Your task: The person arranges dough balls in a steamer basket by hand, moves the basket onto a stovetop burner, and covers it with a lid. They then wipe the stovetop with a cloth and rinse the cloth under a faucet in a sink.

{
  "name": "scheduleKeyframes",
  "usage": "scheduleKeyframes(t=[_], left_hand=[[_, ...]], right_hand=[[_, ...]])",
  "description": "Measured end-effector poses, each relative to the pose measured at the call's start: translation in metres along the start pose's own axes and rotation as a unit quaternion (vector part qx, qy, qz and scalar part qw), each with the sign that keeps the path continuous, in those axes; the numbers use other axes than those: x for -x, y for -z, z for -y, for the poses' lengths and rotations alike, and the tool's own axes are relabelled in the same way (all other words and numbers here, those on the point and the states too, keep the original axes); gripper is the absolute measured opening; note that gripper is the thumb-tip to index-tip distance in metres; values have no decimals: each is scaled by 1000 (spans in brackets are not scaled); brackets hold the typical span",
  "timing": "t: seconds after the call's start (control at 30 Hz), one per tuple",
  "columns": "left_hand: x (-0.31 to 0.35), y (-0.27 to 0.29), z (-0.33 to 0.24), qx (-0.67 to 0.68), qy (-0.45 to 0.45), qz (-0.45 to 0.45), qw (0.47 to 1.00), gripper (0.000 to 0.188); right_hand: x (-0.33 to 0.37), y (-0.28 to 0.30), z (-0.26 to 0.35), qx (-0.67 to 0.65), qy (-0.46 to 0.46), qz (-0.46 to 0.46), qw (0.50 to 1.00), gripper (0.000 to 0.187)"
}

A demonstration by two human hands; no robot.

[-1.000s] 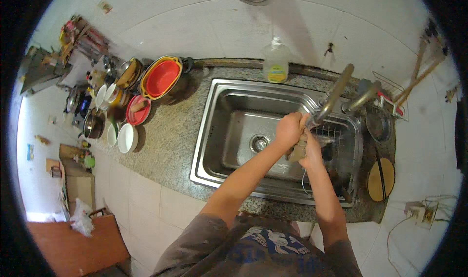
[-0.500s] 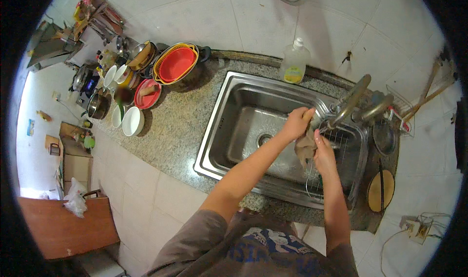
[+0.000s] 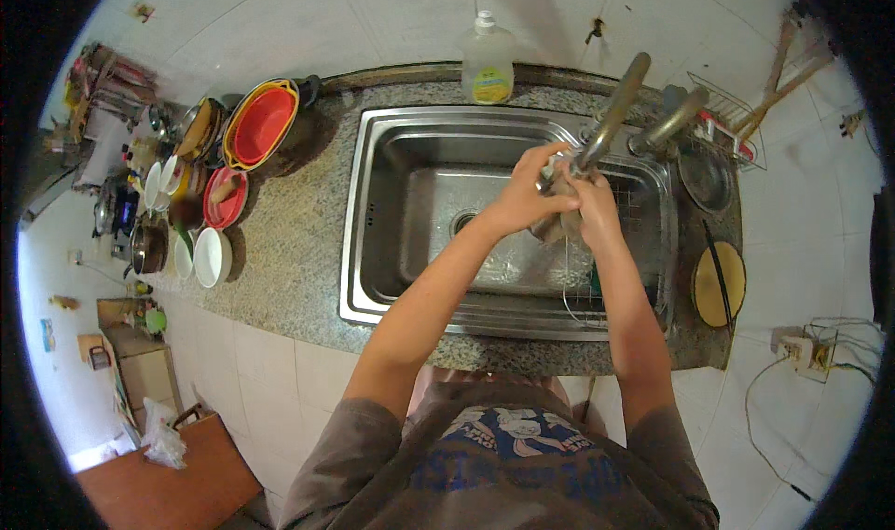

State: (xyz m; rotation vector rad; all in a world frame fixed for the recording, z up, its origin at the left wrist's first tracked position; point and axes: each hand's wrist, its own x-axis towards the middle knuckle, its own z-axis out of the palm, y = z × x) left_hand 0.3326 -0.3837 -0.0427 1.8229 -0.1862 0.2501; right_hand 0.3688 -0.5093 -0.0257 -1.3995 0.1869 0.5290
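My left hand [image 3: 530,194] and my right hand [image 3: 595,211] are close together over the sink [image 3: 429,204], just under the metal faucet [image 3: 615,110]. Between them is a wet-looking greyish-brown cloth [image 3: 550,228], its lower part hanging below my fingers. Both hands are closed on it, and most of the cloth is hidden by them. The faucet's mouth is near my right fingers. A wire rack [image 3: 583,306] lies in the sink's right part, partly covered by my right forearm.
Behind the sink stands a clear bottle [image 3: 488,68] with a yellow label. A second curved metal pipe [image 3: 676,120] rises beside the faucet. On the right are a dark pan [image 3: 706,178] and a round yellowish board [image 3: 722,283]. Red basins [image 3: 264,124] and white bowls [image 3: 213,257] crowd the left counter.
Both hands have drawn together and moved up toward the faucet with the cloth, which is now more bunched. The head view has shifted, turning the sink straighter and moving it left.
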Motion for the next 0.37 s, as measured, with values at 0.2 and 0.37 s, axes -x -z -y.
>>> scheduleKeyframes(t=[0.2, 0.37], left_hand=[[35, -14, 47, 94, 184, 84, 975, 73], [31, -8, 39, 360, 372, -29, 855, 61]], right_hand=[[6, 3, 2, -306, -15, 141, 941, 20], [-33, 36, -33, -378, -50, 30, 924, 22]])
